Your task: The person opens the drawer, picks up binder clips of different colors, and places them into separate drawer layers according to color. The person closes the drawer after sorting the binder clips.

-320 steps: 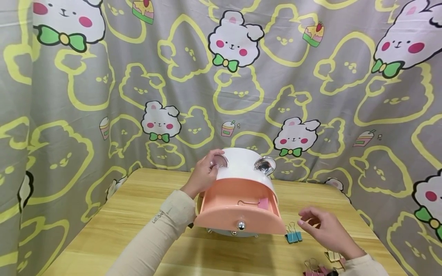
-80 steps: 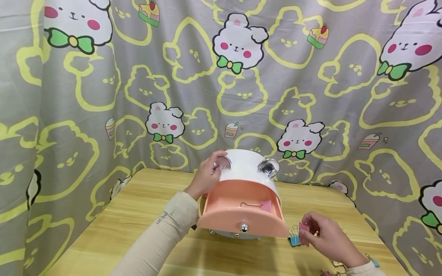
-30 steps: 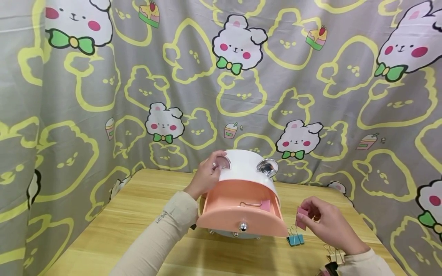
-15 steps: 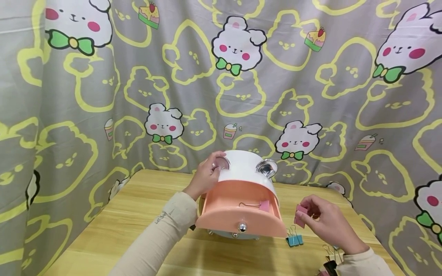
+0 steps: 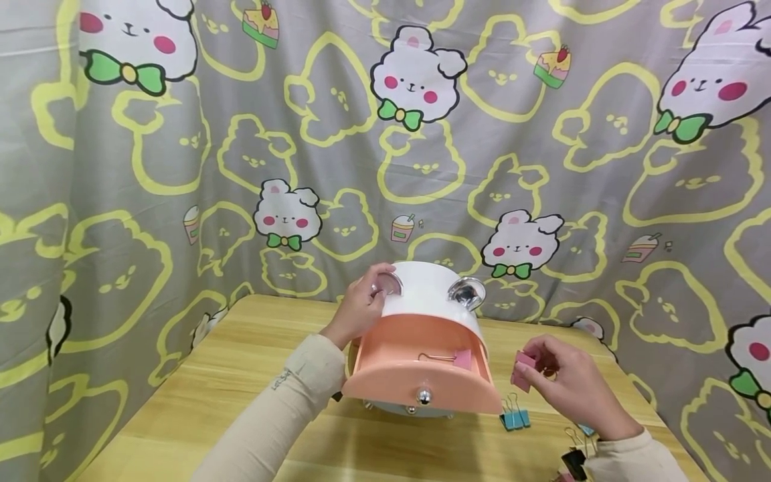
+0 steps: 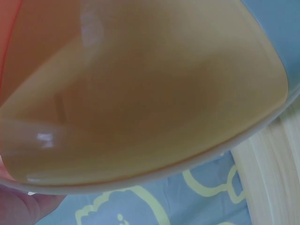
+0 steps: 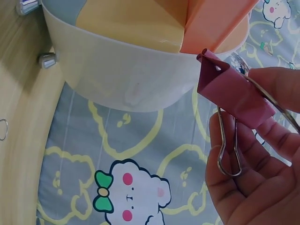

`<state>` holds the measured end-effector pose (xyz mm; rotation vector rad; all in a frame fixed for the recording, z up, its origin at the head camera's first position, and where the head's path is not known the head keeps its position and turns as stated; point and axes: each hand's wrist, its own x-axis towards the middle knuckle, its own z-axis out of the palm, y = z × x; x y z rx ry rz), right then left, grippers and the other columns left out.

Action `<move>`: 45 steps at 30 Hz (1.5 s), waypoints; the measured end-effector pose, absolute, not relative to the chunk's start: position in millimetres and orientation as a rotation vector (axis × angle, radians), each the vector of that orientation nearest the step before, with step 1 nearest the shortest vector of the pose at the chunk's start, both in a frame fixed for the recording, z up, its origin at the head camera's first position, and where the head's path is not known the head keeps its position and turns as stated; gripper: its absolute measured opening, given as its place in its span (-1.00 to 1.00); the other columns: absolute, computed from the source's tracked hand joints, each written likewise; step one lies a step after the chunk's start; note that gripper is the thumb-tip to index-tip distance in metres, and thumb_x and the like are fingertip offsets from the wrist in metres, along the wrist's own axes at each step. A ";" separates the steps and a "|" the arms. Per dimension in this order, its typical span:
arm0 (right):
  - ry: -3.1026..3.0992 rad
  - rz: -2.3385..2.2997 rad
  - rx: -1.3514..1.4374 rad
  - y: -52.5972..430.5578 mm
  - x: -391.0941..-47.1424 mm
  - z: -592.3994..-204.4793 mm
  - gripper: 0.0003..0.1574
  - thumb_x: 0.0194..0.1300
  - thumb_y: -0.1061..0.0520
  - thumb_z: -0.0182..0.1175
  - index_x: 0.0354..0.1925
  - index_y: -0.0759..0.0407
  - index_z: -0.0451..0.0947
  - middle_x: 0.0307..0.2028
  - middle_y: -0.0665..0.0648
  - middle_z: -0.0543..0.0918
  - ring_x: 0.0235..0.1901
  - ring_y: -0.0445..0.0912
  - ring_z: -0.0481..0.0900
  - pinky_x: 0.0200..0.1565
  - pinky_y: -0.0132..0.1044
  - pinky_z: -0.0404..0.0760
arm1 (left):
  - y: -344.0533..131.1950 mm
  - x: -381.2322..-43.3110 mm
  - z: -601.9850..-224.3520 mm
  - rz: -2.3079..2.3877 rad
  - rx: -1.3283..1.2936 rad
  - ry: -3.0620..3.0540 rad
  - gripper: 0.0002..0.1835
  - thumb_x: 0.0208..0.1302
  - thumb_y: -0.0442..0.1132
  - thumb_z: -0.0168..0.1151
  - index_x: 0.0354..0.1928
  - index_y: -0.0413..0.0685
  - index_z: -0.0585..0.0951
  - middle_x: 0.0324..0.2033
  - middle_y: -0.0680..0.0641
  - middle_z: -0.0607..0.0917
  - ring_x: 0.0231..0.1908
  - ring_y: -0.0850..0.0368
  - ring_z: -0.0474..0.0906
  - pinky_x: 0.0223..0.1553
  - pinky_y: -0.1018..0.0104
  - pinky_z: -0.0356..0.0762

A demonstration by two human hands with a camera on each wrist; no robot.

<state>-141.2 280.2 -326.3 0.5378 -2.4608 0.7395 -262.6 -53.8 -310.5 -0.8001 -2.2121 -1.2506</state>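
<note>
Head: pink clip in right grip.

A cream sleeve reaches the wrist behind the bare left grip, with a wide, creased cuff; small dark lettering, beginning "Let's", sits farther back from that grip. Behind the right grip, also bare, a matching sleeve shows wrinkles.

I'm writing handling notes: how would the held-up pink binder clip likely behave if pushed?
The pink binder clip is probably stiff, its folded body keeping an angular shape. Flat faces suggest it would slide, not roll. Its splayed wire handles might catch or swing.
</note>
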 end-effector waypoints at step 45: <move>-2.351 0.769 0.585 267.7 -144.3 -310.1 -0.73 0.09 0.24 0.44 -0.31 0.04 0.53 -0.47 -0.15 0.54 -0.53 -0.30 0.51 -0.50 -0.38 0.49 | -54.2 -262.8 -312.2 -1.248 -0.795 -2.214 -0.53 0.25 -0.48 0.03 0.17 0.04 0.42 -0.17 -0.12 0.61 -0.14 -0.02 0.49 -0.12 0.11 0.50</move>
